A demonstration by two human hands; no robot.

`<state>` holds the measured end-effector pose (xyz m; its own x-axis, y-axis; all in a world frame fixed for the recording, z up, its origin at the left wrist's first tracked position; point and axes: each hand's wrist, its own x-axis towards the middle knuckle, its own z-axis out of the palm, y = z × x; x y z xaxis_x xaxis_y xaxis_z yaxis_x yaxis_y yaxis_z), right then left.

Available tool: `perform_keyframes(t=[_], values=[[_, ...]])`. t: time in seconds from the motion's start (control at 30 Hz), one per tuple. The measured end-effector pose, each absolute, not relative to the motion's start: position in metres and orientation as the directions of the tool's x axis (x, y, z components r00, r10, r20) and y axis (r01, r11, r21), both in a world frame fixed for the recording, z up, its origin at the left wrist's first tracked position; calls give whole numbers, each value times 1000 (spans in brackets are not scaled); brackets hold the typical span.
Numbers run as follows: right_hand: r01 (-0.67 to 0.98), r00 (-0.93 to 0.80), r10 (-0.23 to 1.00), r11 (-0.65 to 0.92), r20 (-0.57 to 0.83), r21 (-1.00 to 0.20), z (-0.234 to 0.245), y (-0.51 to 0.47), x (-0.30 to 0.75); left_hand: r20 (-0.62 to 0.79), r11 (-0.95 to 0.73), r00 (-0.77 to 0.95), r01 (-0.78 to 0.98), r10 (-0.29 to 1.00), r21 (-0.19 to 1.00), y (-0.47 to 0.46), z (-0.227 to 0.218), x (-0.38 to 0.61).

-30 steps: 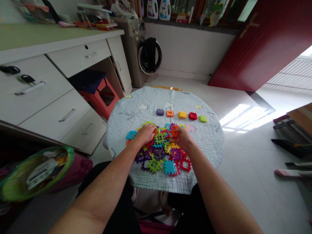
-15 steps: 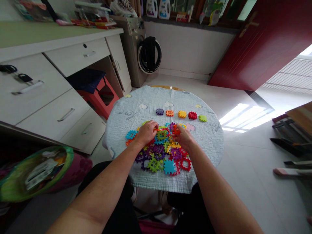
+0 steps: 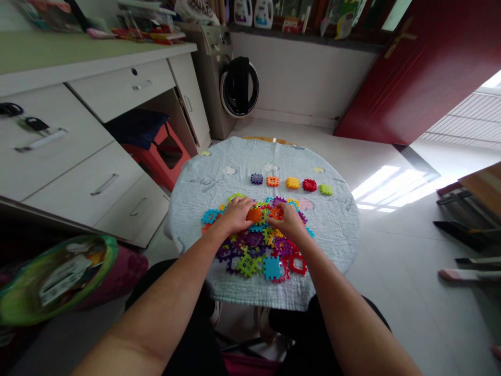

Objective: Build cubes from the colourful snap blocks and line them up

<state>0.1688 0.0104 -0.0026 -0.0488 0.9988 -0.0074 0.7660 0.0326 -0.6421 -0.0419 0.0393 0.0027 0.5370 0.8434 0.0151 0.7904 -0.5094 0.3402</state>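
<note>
A heap of coloured interlocking plastic tiles [image 3: 258,250] lies on a round table under a pale blue cloth [image 3: 207,188]. My left hand [image 3: 236,215] is closed on an orange tile [image 3: 254,214] at the heap's far edge. Close beside it, my right hand [image 3: 287,221] pinches another orange tile [image 3: 276,212]. The two orange tiles are nearly touching between my hands. Beyond the heap, a row of single tiles runs left to right: purple [image 3: 257,179], orange [image 3: 272,181], yellow [image 3: 291,183], red [image 3: 309,185], green [image 3: 326,190].
White drawers and a desk [image 3: 78,136] stand on the left, with a red stool [image 3: 164,156] under the desk. A washing machine [image 3: 230,83] is behind the table and a red door [image 3: 422,68] at the right. A green and pink bag [image 3: 66,277] sits near my left arm.
Both hands have drawn closer together at the heap's far edge. Each now holds an orange tile, and the two tiles have come near each other.
</note>
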Motion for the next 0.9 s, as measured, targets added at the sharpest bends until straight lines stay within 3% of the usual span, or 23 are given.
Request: perform_keyframes(t=[0.13, 0.27, 0.4, 0.6, 0.73, 0.9], values=[[828, -85, 996, 57, -25, -558, -4, 6, 167, -21, -469, 491, 843, 871, 263, 33, -4, -31], [755, -102, 995, 74, -5, -651, -4, 7, 167, 26, -427, 436, 866, 900, 260, 33, -1, -28], [685, -103, 994, 99, 39, -722, -4, 10, 173, 63, -423, 429, 838, 901, 345, 37, 1, -31], [687, -215, 973, 211, 83, -696, -3, 9, 173, 53, -466, 521, 710, 852, 528, 33, -2, -27], [732, -211, 973, 221, 94, -644, -1, 6, 166, 71, -475, 553, 635, 830, 609, 34, 3, -27], [841, -187, 977, 212, 101, -498, 2, -3, 153, 69, -407, 463, 687, 884, 602, 39, 10, -37]])
